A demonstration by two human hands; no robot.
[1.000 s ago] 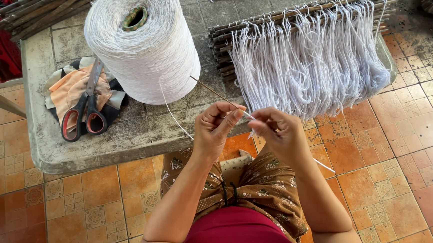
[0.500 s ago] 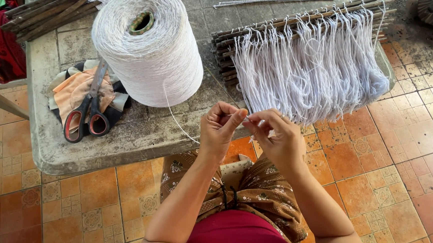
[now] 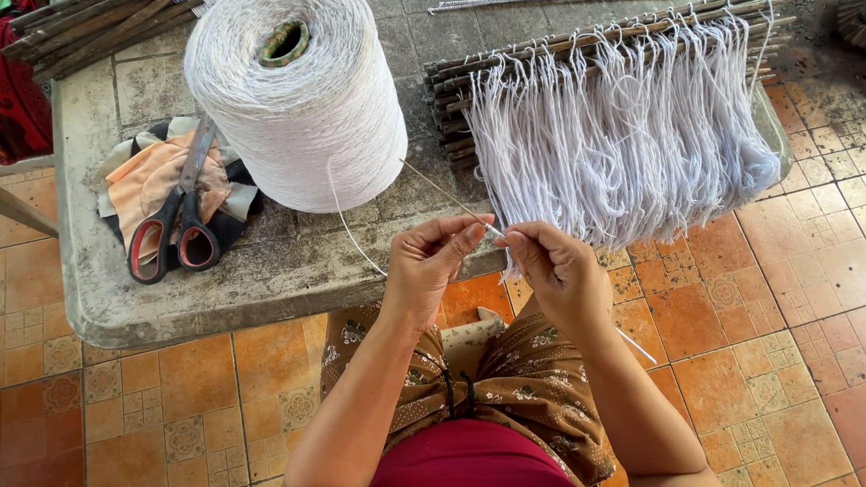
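Note:
My left hand [image 3: 432, 262] pinches a thin wooden stick [image 3: 440, 190] that slants up toward the big cone of white yarn [image 3: 296, 93]. My right hand [image 3: 558, 270] meets it fingertip to fingertip and grips a short piece of white string [image 3: 507, 259] at the stick's near end. A loose strand [image 3: 347, 229] runs from the cone down toward my hands. Both hands hover over the front edge of the grey table [image 3: 255, 279], above my lap.
A stack of sticks with several white strings hanging off them [image 3: 621, 122] lies on the table's right side. Red-handled scissors [image 3: 173, 224] rest on cloth scraps [image 3: 143, 176] at the left. More sticks [image 3: 89, 29] lie at the back left. Orange tiled floor [image 3: 144, 432] surrounds the table.
The stick's far end shows again, slanting toward the cone after being hidden half a second ago. My hands stay together at the table edge, fingers shifting slightly on the string.

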